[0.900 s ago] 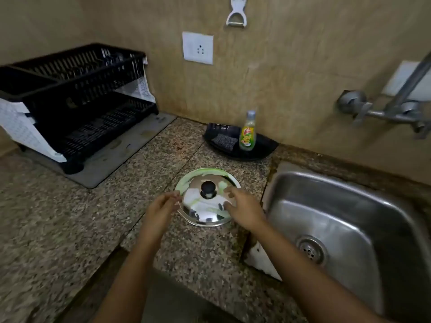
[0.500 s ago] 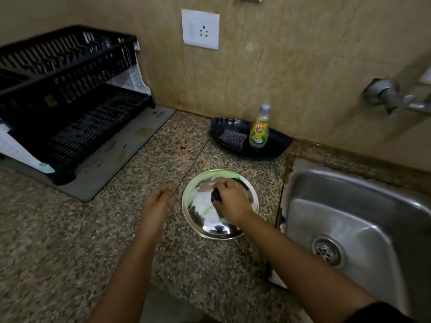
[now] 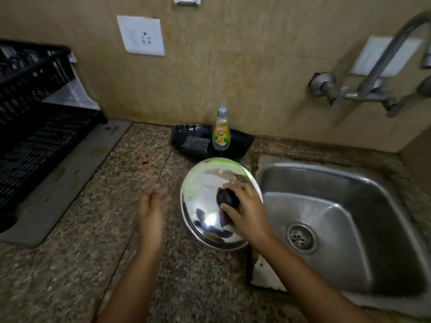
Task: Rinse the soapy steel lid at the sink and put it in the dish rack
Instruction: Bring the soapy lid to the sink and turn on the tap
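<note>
Steel lid [image 3: 210, 206] sits at the right end of the granite surface [image 3: 81, 252], its right rim reaching past the edge of the sink [image 3: 349, 229]. Tilted, near edge low, far edge raised; whether the near rim touches the granite I can't tell. Green soap streaks on the far-left part of the lid, shiny reflections lower down.

Head view only:
- Right hand [image 3: 247, 210] comes in from bottom right, forearm running diagonally over the sink corner. Grip is closed around the black knob [image 3: 225, 198] at the lid's centre: thumb on the near side, fingers [image 3: 242, 186] curled over the far side. Back of hand faces up.
- Left hand [image 3: 151, 210] is just left of the lid, not touching it. Palm faces right, toward the lid, fingers pointing away from the camera. Motion-blurred, fingers look loosely spread, nothing held. Forearm enters from bottom centre.

Rest of scene:
- Black dish rack [image 3: 35, 124] far left on a grey mat [image 3: 77, 178], well apart from the lid.
- Black tray [image 3: 240, 141] against the wall just behind the lid, holding a dark scrub pad [image 3: 196, 144] and an upright soap bottle [image 3: 221, 131].
- Tap [image 3: 373, 85] on the wall above the sink, no water visible.
- White socket [image 3: 141, 34] on the wall, upper left.
</note>
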The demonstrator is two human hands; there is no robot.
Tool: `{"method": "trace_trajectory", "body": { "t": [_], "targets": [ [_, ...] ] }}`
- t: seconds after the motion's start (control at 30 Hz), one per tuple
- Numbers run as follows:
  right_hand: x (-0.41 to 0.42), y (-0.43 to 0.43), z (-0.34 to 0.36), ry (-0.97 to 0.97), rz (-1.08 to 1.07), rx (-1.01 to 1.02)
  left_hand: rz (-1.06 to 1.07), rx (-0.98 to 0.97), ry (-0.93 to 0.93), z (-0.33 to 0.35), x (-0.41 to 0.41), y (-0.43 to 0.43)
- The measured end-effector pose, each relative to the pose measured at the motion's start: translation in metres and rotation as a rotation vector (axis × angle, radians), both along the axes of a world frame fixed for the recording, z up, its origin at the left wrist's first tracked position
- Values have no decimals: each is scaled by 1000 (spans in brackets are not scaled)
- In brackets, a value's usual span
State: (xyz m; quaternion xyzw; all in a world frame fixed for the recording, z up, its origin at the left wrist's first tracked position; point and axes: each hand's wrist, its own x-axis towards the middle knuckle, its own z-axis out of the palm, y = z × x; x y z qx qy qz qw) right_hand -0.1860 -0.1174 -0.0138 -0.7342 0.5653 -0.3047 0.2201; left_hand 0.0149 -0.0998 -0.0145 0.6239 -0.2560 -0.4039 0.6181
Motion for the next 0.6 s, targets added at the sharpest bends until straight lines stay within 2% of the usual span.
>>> {"method": "trace_trajectory", "body": {
  "t": [0.17,0.23,0.3,0.43,0.6],
  "targets": [
    [-71,14,-6,-7,-229,35,-390,280,173,6,-89,-9],
    [-101,18,-7,4,-295,37,-489,388,236,0,-127,-10],
    [-122,20,-5,9,-338,31,-550,417,258,-8,-153,-11],
    [-166,17,0,-4,-415,24,-480,340,364,-2,-208,-19],
    [-211,10,6,13,-394,56,-367,331,321,-2,-263,-40]
  ]
}}
